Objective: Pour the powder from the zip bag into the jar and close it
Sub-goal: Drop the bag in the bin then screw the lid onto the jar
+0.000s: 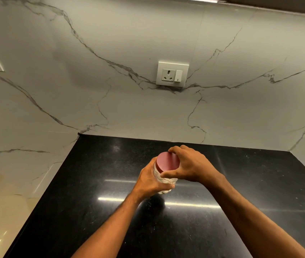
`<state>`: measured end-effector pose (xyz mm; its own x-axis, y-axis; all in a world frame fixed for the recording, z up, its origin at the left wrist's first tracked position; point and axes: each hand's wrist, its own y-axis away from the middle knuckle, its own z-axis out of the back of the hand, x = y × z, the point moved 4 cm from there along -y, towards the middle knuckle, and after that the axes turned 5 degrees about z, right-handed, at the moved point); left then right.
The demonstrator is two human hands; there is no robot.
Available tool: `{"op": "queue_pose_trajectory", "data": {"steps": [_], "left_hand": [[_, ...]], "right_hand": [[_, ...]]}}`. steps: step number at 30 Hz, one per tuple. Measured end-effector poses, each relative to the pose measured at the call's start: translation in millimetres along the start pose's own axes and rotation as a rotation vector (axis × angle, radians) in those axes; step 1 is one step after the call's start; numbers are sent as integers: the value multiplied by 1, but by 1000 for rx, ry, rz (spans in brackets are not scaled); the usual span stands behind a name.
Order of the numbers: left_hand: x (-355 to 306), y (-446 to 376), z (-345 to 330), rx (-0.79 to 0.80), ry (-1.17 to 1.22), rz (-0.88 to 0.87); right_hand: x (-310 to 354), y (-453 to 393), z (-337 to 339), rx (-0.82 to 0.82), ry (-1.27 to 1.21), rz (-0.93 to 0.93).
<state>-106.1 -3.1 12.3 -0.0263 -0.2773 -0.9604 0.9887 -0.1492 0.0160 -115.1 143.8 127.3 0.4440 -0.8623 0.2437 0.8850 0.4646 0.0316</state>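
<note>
Presently, left hand (150, 180) grips the light, rigid, slippery jar (164, 180) body; right hand (189, 164) pinches the red lid (167, 162) rim.

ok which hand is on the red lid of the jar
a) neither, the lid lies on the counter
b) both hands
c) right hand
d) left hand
c) the right hand curls thumb and fingers around the red lid, while the left hand wraps the clear jar body below it, held above the black counter.
</note>
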Motion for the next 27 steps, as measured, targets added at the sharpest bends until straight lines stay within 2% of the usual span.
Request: {"op": "queue_pose_trajectory", "data": {"steps": [2, 4, 9, 11, 14, 16, 19, 22, 27], "left_hand": [[-1, 0, -1, 11, -8, -8], [-1, 1, -1, 14, -17, -16], [-6, 1, 2, -2, 0, -24], [-8, 1, 2, 0, -1, -29], [-10, 2, 1, 5, -2, -30], [-11, 2, 0, 11, -11, -33], [-14, 2, 1, 8, -10, -38], [-16, 2, 3, 5, -13, -44], [-18, 3, -1, 35, -29, -52]], "right_hand": [[-2, 2, 0, -30, 66, -50], [-3, 3, -1, 18, 33, -45], [4, 6, 3, 126, -105, 106], [5, 6, 5, 74, -100, 82], [4, 7, 10, -43, 50, -33], [2, 8, 10, -36, 77, -57], [2, 10, 10, 50, -61, 20], [6, 8, 10, 81, -84, 140], [3, 8, 9, -30, 54, -30]]}}
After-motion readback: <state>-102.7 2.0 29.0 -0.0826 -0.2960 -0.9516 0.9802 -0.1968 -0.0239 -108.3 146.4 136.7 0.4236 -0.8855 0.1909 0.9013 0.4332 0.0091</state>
